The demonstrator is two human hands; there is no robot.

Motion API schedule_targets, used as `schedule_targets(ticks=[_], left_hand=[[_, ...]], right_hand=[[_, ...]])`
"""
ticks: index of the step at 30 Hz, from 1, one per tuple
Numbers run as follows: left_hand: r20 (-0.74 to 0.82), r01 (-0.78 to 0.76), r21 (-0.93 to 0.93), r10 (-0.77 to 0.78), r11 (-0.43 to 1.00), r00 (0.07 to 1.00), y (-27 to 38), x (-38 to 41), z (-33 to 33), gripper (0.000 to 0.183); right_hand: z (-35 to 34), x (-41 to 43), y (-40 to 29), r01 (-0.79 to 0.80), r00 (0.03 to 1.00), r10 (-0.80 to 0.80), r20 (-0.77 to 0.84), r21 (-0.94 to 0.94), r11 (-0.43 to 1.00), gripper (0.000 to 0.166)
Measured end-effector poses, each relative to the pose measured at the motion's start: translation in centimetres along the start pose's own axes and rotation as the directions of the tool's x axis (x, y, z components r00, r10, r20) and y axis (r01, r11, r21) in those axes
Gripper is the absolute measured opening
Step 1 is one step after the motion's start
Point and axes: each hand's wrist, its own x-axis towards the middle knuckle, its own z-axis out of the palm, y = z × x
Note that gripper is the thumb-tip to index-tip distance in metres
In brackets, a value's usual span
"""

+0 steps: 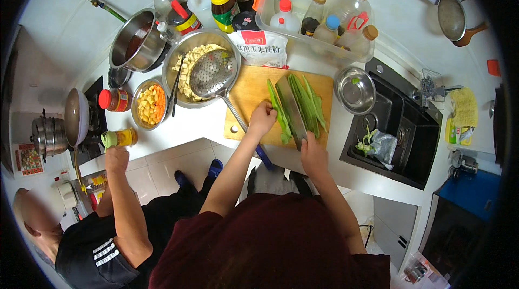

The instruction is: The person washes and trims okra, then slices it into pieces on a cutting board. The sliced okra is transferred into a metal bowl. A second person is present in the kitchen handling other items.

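My right hand point(314, 152) is closed on the handle end of a kitchen cleaver point(292, 108), whose broad blade lies among long strips of green vegetable point(305, 100) on a wooden cutting board point(249, 80). Left of the blade, my left hand point(263, 118) has bent fingers against the leftmost green strip point(279, 112); whether they grip it is unclear. A perforated metal skimmer point(214, 72) rests across a steel bowl of pale cubes point(184, 74), its blue-ended handle running under my left forearm. Diced orange and yellow pieces point(151, 104) fill a smaller steel bowl at the left.
At the left, another person's hand point(116, 159) is at an oil bottle point(126, 137) near the stove. A steel bowl point(355, 90) stands beside the black sink point(409, 139). Behind the board are a white bag point(261, 51) and a plastic bin point(320, 43) of bottles.
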Motion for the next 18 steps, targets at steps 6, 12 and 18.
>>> schedule_targets(ticks=[6, 12, 18], left_hand=[[-0.025, 0.044, 0.194, -0.04, 0.98, 0.999, 0.7, 0.3, -0.9, 0.029], [-0.003, 0.077, 0.172, -0.078, 0.982, 0.997, 0.9, 0.6, -1.0, 0.03], [-0.014, 0.065, 0.205, -0.064, 0.977, 0.998, 1.5, 0.5, -1.1, 0.028]], right_hand=[[-1.8, 0.0, -3.1, 0.037, 0.999, -0.037, -0.014, -0.015, 0.999, 0.024], [0.3, 1.0, -2.8, 0.055, 0.998, -0.056, -0.004, -0.107, 0.993, 0.024], [0.3, 1.6, -3.6, 0.116, 0.993, -0.116, 0.007, -0.141, 0.983, 0.025]])
